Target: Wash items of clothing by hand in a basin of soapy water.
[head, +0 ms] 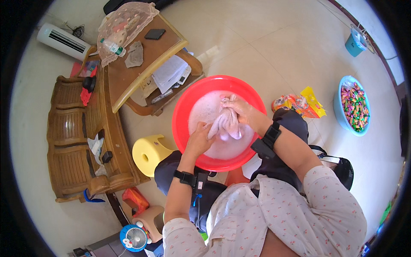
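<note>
A red plastic basin (pixel 179 119) holds cloudy, sudsy water (pixel 205 102) in front of me. Over the water, a wet, pale cloth (pixel 224 123) is bunched between my hands. My left hand (pixel 200 138) grips its lower left end, thumb and fingers closed on the fabric. My right hand (pixel 239 107) clasps the upper part, with folds showing around the fingers. The cloth's lower folds hang at the water's surface; whether they dip in is hard to tell.
A yellow plastic stool (pixel 146 155) stands left of the basin, near a wooden bench (pixel 69 128) and a wooden table (pixel 147 64). An orange and yellow packet (pixel 298 104) lies to the right. Farther right is a light-blue tub (pixel 338 109) of wrapped pieces.
</note>
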Tool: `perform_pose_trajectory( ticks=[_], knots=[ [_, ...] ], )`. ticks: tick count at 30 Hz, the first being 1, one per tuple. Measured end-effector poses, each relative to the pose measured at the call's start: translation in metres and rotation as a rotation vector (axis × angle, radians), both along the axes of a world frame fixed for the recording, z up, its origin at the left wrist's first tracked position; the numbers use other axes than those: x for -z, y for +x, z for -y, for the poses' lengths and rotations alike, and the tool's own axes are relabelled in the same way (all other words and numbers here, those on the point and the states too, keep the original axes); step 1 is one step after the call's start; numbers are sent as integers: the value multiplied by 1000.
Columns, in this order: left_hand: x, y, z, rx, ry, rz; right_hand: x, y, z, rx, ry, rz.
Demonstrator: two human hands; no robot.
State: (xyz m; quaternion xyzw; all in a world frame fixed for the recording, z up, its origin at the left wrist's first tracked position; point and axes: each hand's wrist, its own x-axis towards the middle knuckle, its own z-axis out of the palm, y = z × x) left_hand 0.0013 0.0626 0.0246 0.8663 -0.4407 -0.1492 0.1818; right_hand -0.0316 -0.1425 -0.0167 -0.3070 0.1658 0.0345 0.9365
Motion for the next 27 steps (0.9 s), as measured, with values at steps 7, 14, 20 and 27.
perform_pose_trajectory(
  ticks=[7, 14, 20, 27],
  knots=[
    [18, 15, -17, -334, -676, -1180, -20, -25, 7, -296, -1433, 524],
    [23, -6, 18, -619, -1276, -1445, -6, -13, -13, -269, -741, 199],
    [4, -58, 59, -277, -837, 16, 12, 2, -22, -1, -22, -165],
    [11, -12, 73, -856, -405, 19, -33, -14, -59, 211, -4, -198]
  ],
)
